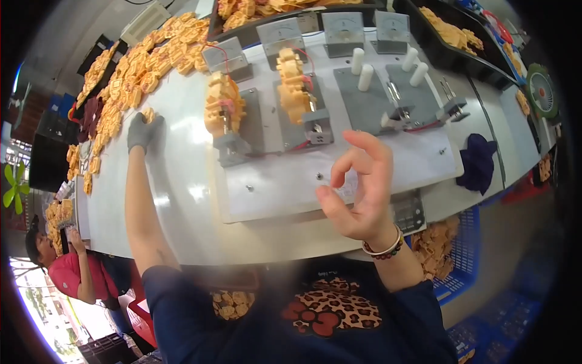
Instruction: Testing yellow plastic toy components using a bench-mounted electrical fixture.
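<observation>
— starting nearest the white board [339, 176] on the worktop [182, 200]: what's the right hand [357, 194] doing?
— it's raised in front of the board's near edge, bare, beaded bracelets on the wrist, thumb and forefinger curled toward each other, other fingers loose. i can't tell whether anything is pinched between them.
— and on the board itself?
— grey jigs. the two on the left part each carry a stack of orange plastic parts [223, 109] with red wires; the right ones carry white pegs [365, 77] and stand bare of parts.
— the left hand [143, 130]?
— gloved in grey, well left of the board, stretched out, fingers closing on one orange piece [148, 113] at the edge of a loose orange heap [139, 67] spread beyond it.
— so the hands are apart?
— well apart, the board's left jigs between them.
— behind the board?
— a row of grey meters [342, 27], then dark trays [448, 51] of more orange pieces. right of the board, a dark blue cloth [479, 161].
</observation>
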The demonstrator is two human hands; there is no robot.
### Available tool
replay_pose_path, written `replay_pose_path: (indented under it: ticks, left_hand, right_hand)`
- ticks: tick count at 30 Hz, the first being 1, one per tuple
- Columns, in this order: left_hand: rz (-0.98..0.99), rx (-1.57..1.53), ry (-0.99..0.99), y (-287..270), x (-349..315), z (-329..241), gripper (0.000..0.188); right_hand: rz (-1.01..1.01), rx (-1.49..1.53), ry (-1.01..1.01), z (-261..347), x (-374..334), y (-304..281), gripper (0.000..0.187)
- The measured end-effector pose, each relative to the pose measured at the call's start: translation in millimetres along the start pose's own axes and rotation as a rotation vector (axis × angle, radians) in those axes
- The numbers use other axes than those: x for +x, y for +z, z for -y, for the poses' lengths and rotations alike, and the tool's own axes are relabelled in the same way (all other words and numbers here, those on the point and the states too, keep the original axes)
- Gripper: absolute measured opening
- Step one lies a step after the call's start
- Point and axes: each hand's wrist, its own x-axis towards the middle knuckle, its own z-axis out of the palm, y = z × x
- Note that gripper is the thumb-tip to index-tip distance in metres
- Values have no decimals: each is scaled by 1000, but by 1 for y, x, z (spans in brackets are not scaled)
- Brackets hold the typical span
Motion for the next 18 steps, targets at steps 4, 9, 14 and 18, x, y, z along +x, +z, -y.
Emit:
replay_pose_path:
  ticks: [4, 9, 14, 18]
  left_hand:
    - [-155, -202, 56, 20, -24, 14, 56]
    - [229, -1781, 375, -51, -94, -99, 48]
    - [571, -1359, 796, -123, -169, -235, 49]
    - [366, -1058, 1015, -112, -203, -357, 71]
  right_hand:
    - [-228, -177, -121, 3, 3, -32, 61]
    - [-159, -404, 82, -11, 13, -63, 50]
    - [-190, -126, 77, -22, 4, -68, 37]
    - [-171, -133, 8, -17, 8, -71, 31]
